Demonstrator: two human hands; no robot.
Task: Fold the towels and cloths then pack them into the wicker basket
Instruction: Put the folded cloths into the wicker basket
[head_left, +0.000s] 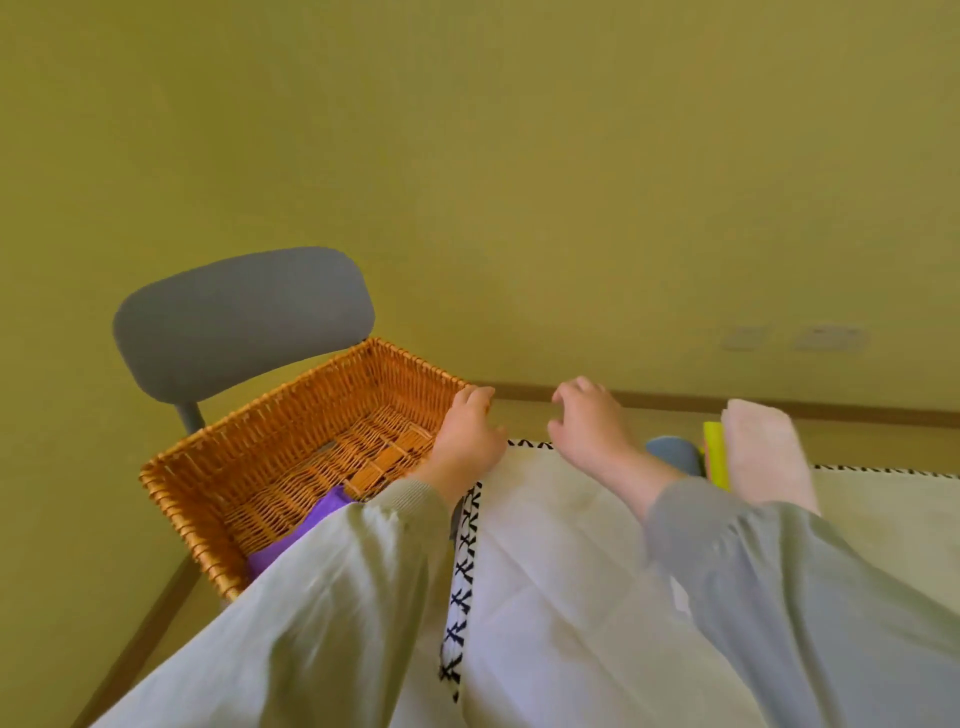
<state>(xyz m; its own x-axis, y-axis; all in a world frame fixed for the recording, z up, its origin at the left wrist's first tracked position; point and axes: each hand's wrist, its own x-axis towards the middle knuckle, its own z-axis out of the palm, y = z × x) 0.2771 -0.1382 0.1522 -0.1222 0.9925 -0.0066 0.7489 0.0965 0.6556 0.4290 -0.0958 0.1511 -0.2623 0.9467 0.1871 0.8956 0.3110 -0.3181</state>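
The left hand (467, 434) curls at a corner of the wicker basket (337, 384), perhaps to steady it; I cannot tell if it grips. The right hand (589, 428), loosely curled and holding nothing, hovers over the far edge of the white cloth (545, 571). A purple cloth (322, 514) lies inside the basket, which has much free room.

A table (524, 421) is overlaid by a white cloth (545, 545); a wicker basket (311, 395) is set left, a pink towel (763, 447) far right.
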